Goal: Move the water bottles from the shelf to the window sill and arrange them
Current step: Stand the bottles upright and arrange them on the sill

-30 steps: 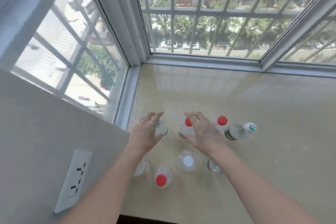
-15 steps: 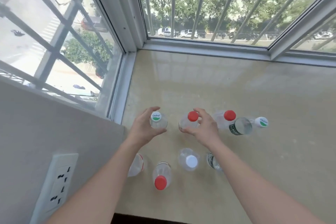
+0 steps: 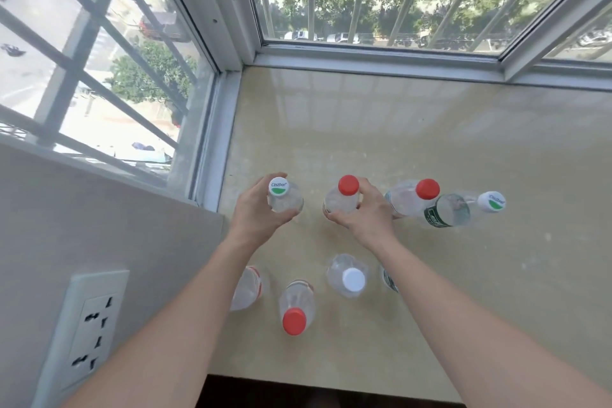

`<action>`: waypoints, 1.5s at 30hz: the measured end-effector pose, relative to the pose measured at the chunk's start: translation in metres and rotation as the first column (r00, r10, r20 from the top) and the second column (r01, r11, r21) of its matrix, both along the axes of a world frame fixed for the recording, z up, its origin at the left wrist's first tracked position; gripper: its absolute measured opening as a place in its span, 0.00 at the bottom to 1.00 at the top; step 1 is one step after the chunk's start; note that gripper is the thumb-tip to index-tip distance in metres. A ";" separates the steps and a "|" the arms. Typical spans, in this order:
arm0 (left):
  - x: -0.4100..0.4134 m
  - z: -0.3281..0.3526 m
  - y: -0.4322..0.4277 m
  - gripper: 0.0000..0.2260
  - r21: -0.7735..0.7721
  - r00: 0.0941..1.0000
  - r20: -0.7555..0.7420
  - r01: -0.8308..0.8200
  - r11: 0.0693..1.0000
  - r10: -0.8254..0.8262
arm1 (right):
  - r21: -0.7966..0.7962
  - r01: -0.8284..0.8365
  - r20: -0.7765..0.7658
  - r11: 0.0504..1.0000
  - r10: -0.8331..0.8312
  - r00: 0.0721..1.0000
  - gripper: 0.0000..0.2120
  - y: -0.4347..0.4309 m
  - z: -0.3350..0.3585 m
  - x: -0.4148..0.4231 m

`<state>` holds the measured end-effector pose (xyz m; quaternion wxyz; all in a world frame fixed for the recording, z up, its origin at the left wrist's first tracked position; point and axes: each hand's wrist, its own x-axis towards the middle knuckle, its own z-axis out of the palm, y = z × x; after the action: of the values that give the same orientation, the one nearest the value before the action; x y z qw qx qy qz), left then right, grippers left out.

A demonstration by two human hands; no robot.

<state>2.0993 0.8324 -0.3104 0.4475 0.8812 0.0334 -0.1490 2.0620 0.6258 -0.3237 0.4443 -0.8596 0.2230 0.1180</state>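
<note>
Several clear water bottles stand upright on the beige window sill point(image 3: 430, 149). My left hand point(image 3: 256, 212) grips a bottle with a white-and-green cap point(image 3: 280, 190) in the back row. My right hand point(image 3: 366, 212) grips the neighbouring red-capped bottle point(image 3: 344, 192). To their right stand another red-capped bottle point(image 3: 417, 195) and a green-labelled bottle with a white-and-green cap point(image 3: 463, 207). The front row holds a red-capped bottle point(image 3: 295, 308), a white-capped bottle point(image 3: 349, 276), one bottle point(image 3: 246, 288) partly behind my left forearm and another point(image 3: 388, 278) mostly behind my right forearm.
Barred window panes close the sill at the back point(image 3: 381, 46) and on the left point(image 3: 212, 129). A grey wall with a power socket point(image 3: 94, 325) stands at the near left. The sill's front edge point(image 3: 331, 382) runs below my arms.
My hands have closed round the two back-row bottles they were reaching over a second ago. The camera has tilted further down toward the sill.
</note>
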 end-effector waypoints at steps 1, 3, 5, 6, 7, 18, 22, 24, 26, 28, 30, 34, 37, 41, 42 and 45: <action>0.000 0.000 0.000 0.27 -0.006 1.000 0.001 0.000 1.000 0.001 | 0.001 0.006 -0.002 1.000 -0.006 1.000 0.29 0.000 -0.001 0.000; -0.001 0.000 0.000 0.28 -0.008 1.000 0.002 0.003 1.000 -0.003 | -0.001 0.012 -0.020 1.000 -0.012 1.000 0.29 0.000 -0.003 0.000; -0.001 -0.001 0.001 0.29 0.004 1.000 -0.003 0.012 1.000 -0.012 | 0.003 0.009 -0.042 1.000 -0.008 0.999 0.29 0.000 -0.004 -0.001; -0.002 -0.001 0.002 0.30 0.012 1.000 -0.008 0.019 1.000 -0.019 | 0.005 0.006 -0.048 1.000 -0.006 0.999 0.29 0.000 -0.004 -0.001; -0.002 -0.001 0.002 0.31 0.019 1.000 -0.013 0.027 0.999 -0.026 | 0.006 0.003 -0.049 1.000 -0.003 0.999 0.29 0.000 -0.004 -0.001; -0.018 0.022 0.016 0.46 0.116 0.999 -0.041 -0.031 0.993 0.036 | 0.020 -0.014 -0.110 1.000 0.016 0.994 0.49 -0.009 0.021 -0.014; -0.047 0.079 0.018 0.39 0.176 0.981 0.143 -0.153 0.973 0.128 | -0.042 -0.056 -0.004 0.998 0.056 0.998 0.46 -0.023 0.065 -0.037; -0.064 0.107 0.005 0.33 0.184 0.949 0.296 -0.164 0.969 0.105 | -0.064 -0.063 0.048 0.996 0.066 0.997 0.42 -0.038 0.085 -0.055; -0.079 0.125 -0.021 0.29 0.198 0.938 0.346 -0.072 0.978 -0.001 | -0.082 -0.033 0.084 0.996 0.040 0.996 0.38 -0.061 0.099 -0.080; -0.090 0.131 -0.052 0.26 0.201 0.931 0.338 0.070 0.977 -0.136 | -0.103 0.030 0.104 0.994 -0.019 0.994 0.34 -0.090 0.106 -0.107; -0.092 0.130 -0.085 0.25 0.197 0.919 0.310 0.189 0.962 -0.244 | -0.111 0.093 0.094 0.989 -0.083 0.992 0.32 -0.119 0.105 -0.128; -0.084 0.114 -0.137 0.26 0.251 0.924 0.198 0.276 0.928 -0.329 | -0.131 0.148 0.035 0.980 -0.144 0.989 0.33 -0.161 0.088 -0.137; -0.075 0.096 -0.161 0.30 0.307 0.944 0.092 0.274 0.911 -0.315 | -0.128 0.143 0.024 0.982 -0.141 0.990 0.36 -0.179 0.071 -0.126; -0.060 0.074 -0.179 0.34 0.299 0.969 -0.020 0.242 0.923 -0.248 | -0.081 0.148 0.024 0.986 -0.146 0.989 0.40 -0.191 0.050 -0.103; -0.056 0.069 -0.182 0.35 0.303 0.970 -0.040 0.242 0.922 -0.241 | -0.068 0.146 0.021 0.987 -0.145 0.989 0.41 -0.192 0.044 -0.097; -0.046 0.055 -0.192 0.37 0.308 0.975 -0.082 0.222 0.925 -0.207 | -0.018 0.149 0.021 0.989 -0.149 0.989 0.41 -0.193 0.028 -0.084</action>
<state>2.0537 0.6403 -0.2554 0.2811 0.9358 -0.0290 -0.2107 1.9780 0.4324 -0.2957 0.4454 -0.8461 0.2833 0.0738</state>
